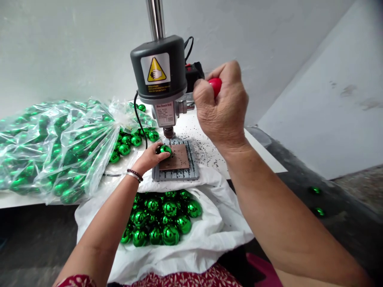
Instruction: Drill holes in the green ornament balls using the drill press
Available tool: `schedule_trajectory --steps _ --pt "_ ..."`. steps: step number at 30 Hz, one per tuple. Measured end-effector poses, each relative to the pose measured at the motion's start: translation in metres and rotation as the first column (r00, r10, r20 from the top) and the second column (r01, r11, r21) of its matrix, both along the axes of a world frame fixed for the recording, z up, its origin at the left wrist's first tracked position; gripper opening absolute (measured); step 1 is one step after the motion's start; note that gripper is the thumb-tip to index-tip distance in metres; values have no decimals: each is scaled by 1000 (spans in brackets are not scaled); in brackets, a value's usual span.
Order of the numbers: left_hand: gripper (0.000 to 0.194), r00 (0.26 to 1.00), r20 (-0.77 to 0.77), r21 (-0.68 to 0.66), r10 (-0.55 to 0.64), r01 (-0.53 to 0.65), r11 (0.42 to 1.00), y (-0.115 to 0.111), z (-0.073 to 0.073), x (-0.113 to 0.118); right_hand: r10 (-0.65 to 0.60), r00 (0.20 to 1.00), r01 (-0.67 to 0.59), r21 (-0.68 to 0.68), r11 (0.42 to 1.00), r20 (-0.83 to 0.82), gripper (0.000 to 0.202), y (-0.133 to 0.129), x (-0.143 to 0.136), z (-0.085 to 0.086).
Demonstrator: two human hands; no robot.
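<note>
A small bench drill stands on the table, its chuck pointing down over a brown board on the slotted metal base. With my left hand I grip a shiny green ball ornament on that board, right under the chuck. My fingers hide part of the ball. Whether the drill bit touches it I cannot tell. My right hand is closed around the red knob of the drill's lever, to the right of the drill head.
A clear plastic bag full of green balls lies at the left, with loose balls beside it. More balls rest on white cloth in front. Dark shavings litter the white table. Two balls lie on the floor.
</note>
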State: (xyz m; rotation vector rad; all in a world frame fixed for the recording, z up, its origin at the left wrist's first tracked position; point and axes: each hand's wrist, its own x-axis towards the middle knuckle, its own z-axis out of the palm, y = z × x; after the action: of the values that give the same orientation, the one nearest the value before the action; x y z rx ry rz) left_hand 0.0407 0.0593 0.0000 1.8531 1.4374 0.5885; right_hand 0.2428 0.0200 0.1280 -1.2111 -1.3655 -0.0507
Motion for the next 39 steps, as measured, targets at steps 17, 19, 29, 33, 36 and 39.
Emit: schedule_trajectory --steps 17,19,29,33,36,39 --pt "62 997 65 -20 -36 37 999 7 -1 6 -132 981 164 -232 959 145 13 5 -1 41" --pt "62 995 84 -25 -48 50 998 9 -4 4 -133 979 170 -259 951 153 12 14 0 49" --pt "60 995 98 -39 -30 34 999 7 -3 9 -111 986 139 -260 956 122 30 43 2 58" --pt "59 997 61 8 47 -48 999 8 -3 8 -101 988 128 -254 959 117 31 43 2 57" --pt "59 998 48 12 34 -34 999 9 -2 8 -111 987 137 -259 956 114 25 42 1 58" --pt "57 1000 18 28 -11 11 1000 8 2 11 -101 988 130 -269 954 119 8 41 2 58"
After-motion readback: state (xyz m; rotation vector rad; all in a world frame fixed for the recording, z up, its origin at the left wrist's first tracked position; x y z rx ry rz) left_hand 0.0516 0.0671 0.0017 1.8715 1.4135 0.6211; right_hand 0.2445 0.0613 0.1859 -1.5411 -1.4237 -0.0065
